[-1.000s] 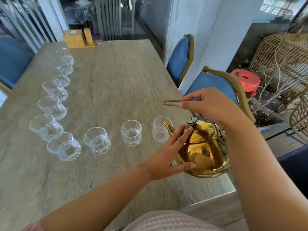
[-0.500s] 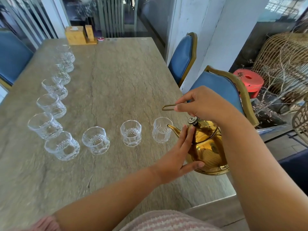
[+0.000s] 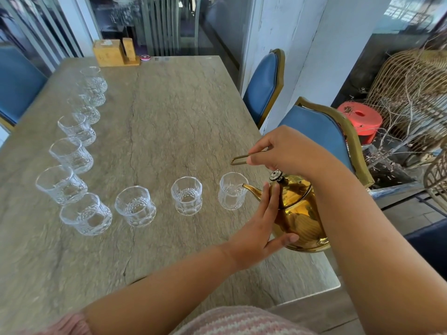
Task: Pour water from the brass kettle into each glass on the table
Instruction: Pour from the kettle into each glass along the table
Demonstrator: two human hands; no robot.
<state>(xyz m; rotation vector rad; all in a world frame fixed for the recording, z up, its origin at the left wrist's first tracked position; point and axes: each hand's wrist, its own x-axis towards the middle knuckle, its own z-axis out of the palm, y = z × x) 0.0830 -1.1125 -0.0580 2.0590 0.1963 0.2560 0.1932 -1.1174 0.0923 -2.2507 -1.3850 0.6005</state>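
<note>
The brass kettle (image 3: 298,215) hangs tilted above the table's near right corner, its spout tip at the rim of the nearest clear glass (image 3: 232,191). My right hand (image 3: 287,151) grips the kettle's thin wire handle from above. My left hand (image 3: 260,226) lies flat against the kettle's front, fingers up near the lid, thumb under the belly. No water shows at the spout. Several cut glasses stand in an L: a near row with a glass (image 3: 186,199), a wider glass (image 3: 135,205) and a corner glass (image 3: 85,213), then a column running away along the left.
The stone-look table (image 3: 169,112) ends close to the kettle on the right. A wooden holder (image 3: 112,53) and a small red lid (image 3: 145,58) sit at the far end. Blue chairs (image 3: 263,88) stand along the right side, another at far left.
The kettle has tipped further and shifted left, bringing the spout from short of the nearest glass to its rim. Both hands kept their places on it.
</note>
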